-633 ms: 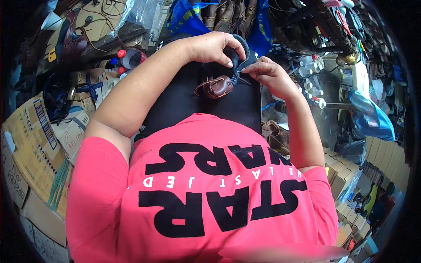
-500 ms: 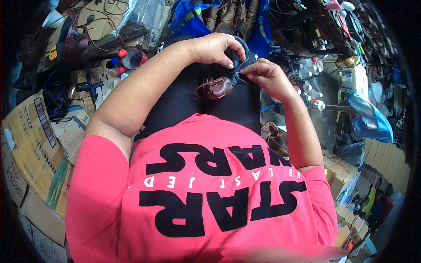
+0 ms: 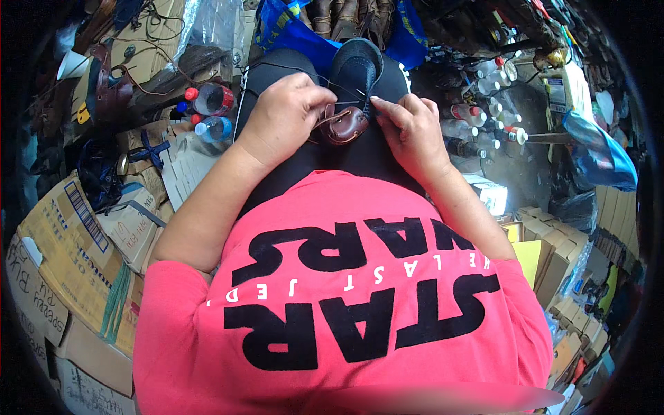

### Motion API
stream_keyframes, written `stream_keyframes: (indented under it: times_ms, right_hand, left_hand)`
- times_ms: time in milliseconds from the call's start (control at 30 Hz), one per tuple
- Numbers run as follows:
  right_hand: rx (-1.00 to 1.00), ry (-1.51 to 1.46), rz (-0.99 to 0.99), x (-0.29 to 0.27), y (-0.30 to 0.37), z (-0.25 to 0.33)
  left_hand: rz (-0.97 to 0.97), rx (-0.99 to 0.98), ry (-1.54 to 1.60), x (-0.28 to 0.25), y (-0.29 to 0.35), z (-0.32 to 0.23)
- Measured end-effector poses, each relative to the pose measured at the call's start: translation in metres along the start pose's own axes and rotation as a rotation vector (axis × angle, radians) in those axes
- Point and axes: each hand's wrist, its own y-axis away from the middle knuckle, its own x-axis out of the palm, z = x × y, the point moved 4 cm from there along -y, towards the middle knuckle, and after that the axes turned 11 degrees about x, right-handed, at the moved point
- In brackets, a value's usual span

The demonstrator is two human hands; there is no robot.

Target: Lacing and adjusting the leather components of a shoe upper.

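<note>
Between my thighs rests a shoe with a dark blue upper and a brown leather toe, its toe pointing towards me. My left hand is closed in a pinch at the left of the toe. A thin pale strand, thread or needle, runs from its fingertips across the shoe. On the other side, my right hand has its thumb and index finger drawn together beside the shoe's edge, the other fingers curled. Whatever lies between those fingertips is too small to make out.
A blue bag with brown leather footwear stands beyond my knees. Plastic bottles lie at the left, several more at the right. Cardboard boxes are stacked at the left, with a blue plastic bag far right.
My left hand has let go of the shoe's collar and come down to the left of the toe. The right hand has moved slightly down. More of the dark upper shows.
</note>
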Motion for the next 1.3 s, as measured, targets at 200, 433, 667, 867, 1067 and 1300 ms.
stream_keyframes:
  times_ms: [200,433,667,867,1067,1300]
  right_hand:
    - [0.064,-0.087,0.105,0.000,-0.005,-0.013]
    - [0.072,-0.299,0.324,0.000,-0.040,-0.045]
    - [0.067,-0.297,0.413,0.001,-0.044,-0.049]
    - [0.106,-0.334,0.470,0.002,-0.047,-0.050]
    - [0.101,-0.446,0.519,0.005,-0.048,-0.054]
    - [0.104,-0.516,0.603,0.004,-0.055,-0.051]
  left_hand:
    - [-0.015,0.062,-0.276,0.004,-0.004,0.000]
    - [0.025,0.092,-0.012,0.014,-0.014,0.015]
    - [0.042,0.092,-0.030,0.016,-0.015,0.017]
    - [0.050,0.095,-0.032,0.016,-0.014,0.018]
    - [0.075,0.107,-0.021,0.022,-0.017,0.018]
    - [0.145,0.159,0.141,0.032,-0.039,0.032]
